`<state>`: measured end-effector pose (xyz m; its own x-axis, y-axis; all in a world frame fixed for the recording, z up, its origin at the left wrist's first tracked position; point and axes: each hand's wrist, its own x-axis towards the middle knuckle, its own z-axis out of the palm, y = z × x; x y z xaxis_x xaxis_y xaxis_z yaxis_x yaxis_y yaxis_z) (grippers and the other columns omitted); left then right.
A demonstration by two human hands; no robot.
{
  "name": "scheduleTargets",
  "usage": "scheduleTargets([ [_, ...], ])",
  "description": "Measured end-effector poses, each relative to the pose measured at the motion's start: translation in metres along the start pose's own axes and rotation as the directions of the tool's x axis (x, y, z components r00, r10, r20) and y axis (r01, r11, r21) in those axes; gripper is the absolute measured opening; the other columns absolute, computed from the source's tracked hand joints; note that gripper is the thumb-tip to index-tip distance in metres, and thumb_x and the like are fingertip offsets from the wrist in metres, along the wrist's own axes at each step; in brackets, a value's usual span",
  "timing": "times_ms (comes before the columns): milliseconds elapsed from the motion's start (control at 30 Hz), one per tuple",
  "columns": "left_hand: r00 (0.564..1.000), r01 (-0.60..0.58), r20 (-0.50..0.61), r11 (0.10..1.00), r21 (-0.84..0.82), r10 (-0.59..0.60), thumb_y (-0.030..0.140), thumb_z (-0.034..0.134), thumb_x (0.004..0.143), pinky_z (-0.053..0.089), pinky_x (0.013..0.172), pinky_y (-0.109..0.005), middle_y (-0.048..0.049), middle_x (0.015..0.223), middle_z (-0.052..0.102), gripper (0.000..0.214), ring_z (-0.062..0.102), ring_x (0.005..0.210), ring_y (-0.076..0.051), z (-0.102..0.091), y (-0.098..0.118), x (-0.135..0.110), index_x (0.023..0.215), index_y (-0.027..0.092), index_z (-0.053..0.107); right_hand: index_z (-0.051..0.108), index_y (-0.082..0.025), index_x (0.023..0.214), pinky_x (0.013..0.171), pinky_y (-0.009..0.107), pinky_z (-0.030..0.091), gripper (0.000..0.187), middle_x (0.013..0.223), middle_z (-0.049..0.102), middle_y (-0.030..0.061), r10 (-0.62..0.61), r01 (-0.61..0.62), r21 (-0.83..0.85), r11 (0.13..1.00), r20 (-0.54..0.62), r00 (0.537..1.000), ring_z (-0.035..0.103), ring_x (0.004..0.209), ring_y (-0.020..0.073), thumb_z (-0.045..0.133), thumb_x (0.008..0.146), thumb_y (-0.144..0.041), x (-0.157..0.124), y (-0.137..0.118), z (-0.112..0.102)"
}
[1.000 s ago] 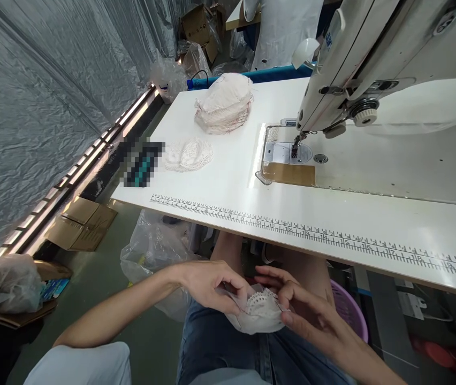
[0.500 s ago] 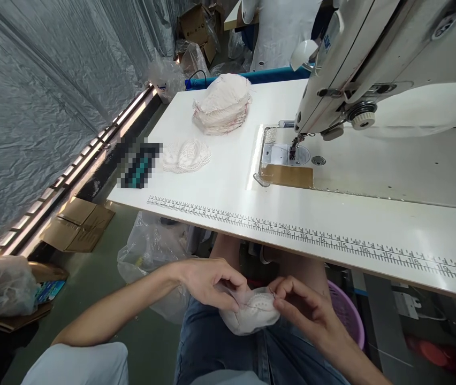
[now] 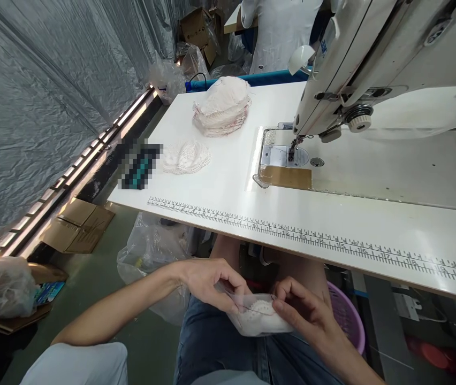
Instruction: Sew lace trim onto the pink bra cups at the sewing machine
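Over my lap, a white piece of sewn fabric (image 3: 260, 319) with a sheer edge and a lace-like patch is stretched between both hands. My left hand (image 3: 214, 286) pinches its left edge between thumb and fingers. At the right edge, my right hand (image 3: 302, 310) grips it the same way. A thin dark reddish thread or seam runs along the sheer upper edge. Beyond the hands, a stack of white fabric pieces (image 3: 223, 107) with reddish edges lies on the white sewing table (image 3: 212, 187). Some white lace pieces (image 3: 187, 157) lie nearer on the same table.
A sewing machine (image 3: 344, 80) stands at the right, its needle over the metal plate. A printed ruler runs along the table's front edge. Below are a clear plastic bag (image 3: 151, 251), a purple basket (image 3: 346, 315) and a cardboard box (image 3: 79, 224). Someone in white (image 3: 282, 32) is beyond the table.
The fabric's sheer edge is now pulled wider and straighter between my hands, and the piece looks flatter. My right hand has shifted very slightly. The view has moved a little.
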<state>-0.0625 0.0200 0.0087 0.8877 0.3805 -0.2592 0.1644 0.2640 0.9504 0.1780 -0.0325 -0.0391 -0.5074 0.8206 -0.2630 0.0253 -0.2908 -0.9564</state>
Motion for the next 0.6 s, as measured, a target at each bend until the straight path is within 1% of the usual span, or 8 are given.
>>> scheduleTargets([
  [67,1.000,0.006,-0.013,0.999,-0.033,-0.006,0.027,0.064,0.079,0.049,0.081,-0.028,-0.0118,0.089,0.067,0.018,0.063,0.091,-0.020,-0.001,-0.002,-0.001,0.073,0.011,0.059,0.053,-0.024,0.084,0.056,0.020,0.040,0.018,0.074,0.047,-0.0023,-0.044,0.044,0.022,0.999,0.023,0.999,0.045,0.064,0.0125,0.051,0.091,-0.041,-0.001,0.001,0.000],
  [167,0.998,0.015,-0.060,0.998,-0.065,-0.019,0.033,0.065,0.079,0.049,0.078,-0.029,-0.0105,0.087,0.066,0.024,0.062,0.087,-0.019,-0.003,-0.005,-0.003,0.072,0.012,0.058,0.056,-0.028,0.098,0.073,0.024,0.046,0.016,0.099,0.051,0.0029,-0.160,0.157,0.052,0.986,0.060,0.985,0.054,0.088,0.0174,0.057,0.088,-0.040,-0.002,0.005,0.002],
  [233,0.995,0.021,-0.093,0.997,-0.073,-0.028,0.035,0.066,0.078,0.049,0.077,-0.029,-0.0106,0.090,0.066,0.025,0.061,0.086,-0.019,-0.004,-0.007,-0.005,0.073,0.012,0.059,0.058,-0.029,0.097,0.080,0.025,0.045,0.012,0.106,0.050,0.0038,-0.219,0.218,0.017,0.976,0.019,0.976,0.054,0.096,0.0181,0.061,0.086,-0.034,-0.001,0.010,0.003],
  [333,0.989,0.036,-0.141,0.996,-0.082,-0.047,0.035,0.068,0.077,0.048,0.078,-0.030,-0.0118,0.095,0.066,0.024,0.062,0.088,-0.020,-0.004,-0.009,-0.007,0.074,0.012,0.059,0.061,-0.027,0.087,0.085,0.024,0.043,0.001,0.102,0.050,0.0032,-0.265,0.258,-0.087,0.962,-0.083,0.961,0.054,0.097,0.0167,0.060,0.087,-0.027,0.000,0.017,0.005],
  [400,0.983,0.033,-0.177,0.996,-0.084,-0.048,0.032,0.067,0.078,0.047,0.080,-0.031,-0.0133,0.101,0.066,0.022,0.061,0.092,-0.021,-0.003,-0.009,-0.008,0.075,0.012,0.059,0.061,-0.025,0.080,0.088,0.025,0.042,0.008,0.102,0.051,0.0036,-0.253,0.242,-0.112,0.964,-0.095,0.963,0.053,0.099,0.0176,0.060,0.087,-0.029,-0.001,0.019,0.005],
  [433,0.981,0.031,-0.188,0.996,-0.087,-0.047,0.031,0.067,0.078,0.047,0.081,-0.031,-0.0140,0.103,0.066,0.021,0.061,0.093,-0.021,-0.002,-0.010,-0.009,0.076,0.012,0.059,0.062,-0.025,0.081,0.089,0.025,0.042,0.009,0.104,0.051,0.0044,-0.231,0.222,-0.111,0.969,-0.068,0.971,0.053,0.101,0.0188,0.060,0.087,-0.032,-0.002,0.019,0.006],
  [533,0.978,0.029,-0.204,0.994,-0.108,-0.050,0.029,0.067,0.078,0.047,0.080,-0.030,-0.0139,0.102,0.066,0.019,0.061,0.093,-0.021,0.001,-0.010,-0.008,0.075,0.012,0.059,0.065,-0.027,0.098,0.096,0.030,0.040,0.022,0.118,0.049,0.0068,-0.164,0.168,-0.078,0.983,0.063,0.984,0.049,0.111,0.0238,0.060,0.085,-0.044,-0.003,0.015,0.008],
  [600,0.975,0.031,-0.217,0.992,-0.119,-0.057,0.028,0.068,0.076,0.047,0.078,-0.029,-0.0127,0.099,0.066,0.019,0.062,0.090,-0.019,0.002,-0.010,-0.007,0.074,0.011,0.059,0.066,-0.027,0.104,0.100,0.034,0.037,0.032,0.123,0.050,0.0072,-0.134,0.140,-0.047,0.989,0.110,0.985,0.047,0.115,0.0263,0.058,0.084,-0.051,-0.001,0.012,0.012],
])
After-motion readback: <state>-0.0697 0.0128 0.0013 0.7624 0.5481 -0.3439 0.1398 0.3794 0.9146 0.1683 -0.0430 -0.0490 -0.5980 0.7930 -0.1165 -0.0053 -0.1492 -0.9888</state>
